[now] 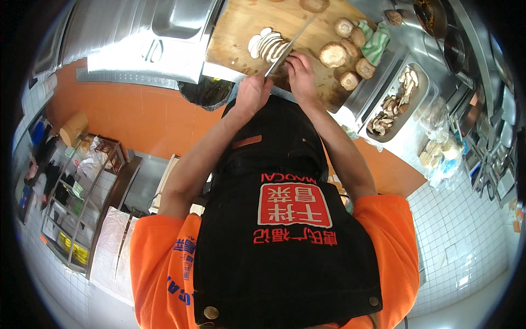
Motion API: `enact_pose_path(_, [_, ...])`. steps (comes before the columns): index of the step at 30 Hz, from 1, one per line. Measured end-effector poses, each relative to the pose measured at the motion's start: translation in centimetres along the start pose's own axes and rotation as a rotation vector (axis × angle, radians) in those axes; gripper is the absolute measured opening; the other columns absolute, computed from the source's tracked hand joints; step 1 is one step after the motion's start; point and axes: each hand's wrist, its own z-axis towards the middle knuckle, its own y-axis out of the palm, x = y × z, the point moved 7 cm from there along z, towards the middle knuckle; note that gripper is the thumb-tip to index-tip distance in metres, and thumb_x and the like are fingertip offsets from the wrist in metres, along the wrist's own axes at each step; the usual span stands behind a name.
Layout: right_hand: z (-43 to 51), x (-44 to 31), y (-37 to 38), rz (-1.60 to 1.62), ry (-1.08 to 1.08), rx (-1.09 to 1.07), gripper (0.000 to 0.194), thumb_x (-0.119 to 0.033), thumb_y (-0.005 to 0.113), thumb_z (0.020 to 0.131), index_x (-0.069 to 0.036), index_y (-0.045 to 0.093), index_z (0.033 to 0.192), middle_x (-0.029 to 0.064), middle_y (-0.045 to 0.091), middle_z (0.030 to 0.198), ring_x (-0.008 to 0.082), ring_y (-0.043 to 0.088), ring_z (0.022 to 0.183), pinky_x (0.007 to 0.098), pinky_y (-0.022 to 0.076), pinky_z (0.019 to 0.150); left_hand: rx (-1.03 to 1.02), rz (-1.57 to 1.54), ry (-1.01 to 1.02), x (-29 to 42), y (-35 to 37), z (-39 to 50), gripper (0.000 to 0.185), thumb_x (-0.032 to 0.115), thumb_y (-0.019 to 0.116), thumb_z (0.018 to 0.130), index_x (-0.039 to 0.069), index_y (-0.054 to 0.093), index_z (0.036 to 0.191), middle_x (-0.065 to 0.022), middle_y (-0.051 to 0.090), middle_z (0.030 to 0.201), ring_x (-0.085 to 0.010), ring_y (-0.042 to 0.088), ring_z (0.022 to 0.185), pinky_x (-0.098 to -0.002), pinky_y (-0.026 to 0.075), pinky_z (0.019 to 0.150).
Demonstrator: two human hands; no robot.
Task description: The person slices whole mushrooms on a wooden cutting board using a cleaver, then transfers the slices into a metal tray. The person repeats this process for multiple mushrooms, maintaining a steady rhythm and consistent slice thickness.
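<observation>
A wooden cutting board (pixel 230 24) lies before me. My left hand (pixel 253 91) grips the handle of a long kitchen knife (pixel 302 31), its blade slanting away to the upper right. Against the blade's left side rests a row of thin mushroom slices (pixel 269 44), pale with dark brown edges. Close on the other side of the blade, my right hand (pixel 302 78) has bent fingers pressed on the mushroom's near end, which they mostly hide. Several whole mushrooms (pixel 333 55) sit to the right on the board, some with pale undersides up. Another mushroom (pixel 314 5) is at its far edge.
A green-and-white striped cloth (pixel 376 42) touches the board's right side. Beyond it, a steel pan (pixel 420 92) holds cut mushrooms. Plastic bags (pixel 441 152) lie at the counter's right. A steel sink (pixel 174 18) is at left, above a black-lined bin (pixel 205 93) by the board's near edge.
</observation>
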Motion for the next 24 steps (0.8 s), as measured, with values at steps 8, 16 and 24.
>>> enact_pose_path(8, [0.3,0.2,-0.1,-0.026,0.031,-0.014,0.011,-0.004,0.067,0.084,-0.001,0.067,0.095,0.0115,0.064,0.102,0.0322,0.061,0.095,0.0394,0.0512,0.084,-0.105,0.049,-0.08,2.1,-2.8,-2.7,0.032,0.012,0.056,0.087,0.004,0.064,0.116,-0.0261,0.067,0.081,-0.0445,0.064,0.078,-0.0524,0.052,0.072])
enact_pose_path(16, [0.3,0.6,0.2,-0.017,0.035,0.014,0.008,-0.002,0.067,0.083,0.0,0.066,0.09,0.0119,0.064,0.102,0.0322,0.061,0.094,0.0392,0.0513,0.083,-0.127,0.074,-0.106,0.5,-1.1,-2.9,0.027,0.013,0.058,0.086,0.002,0.065,0.11,-0.0268,0.066,0.08,-0.0445,0.064,0.077,-0.053,0.052,0.071])
enact_pose_path(24, [0.4,0.3,0.4,-0.055,0.021,0.002,0.011,-0.003,0.066,0.083,0.0,0.068,0.093,0.0117,0.065,0.103,0.0322,0.061,0.096,0.0399,0.0504,0.085,0.007,-0.046,0.018,-0.5,1.5,1.3,0.018,0.014,0.061,0.086,-0.002,0.063,0.093,-0.0279,0.063,0.075,-0.0472,0.062,0.076,-0.0498,0.05,0.063])
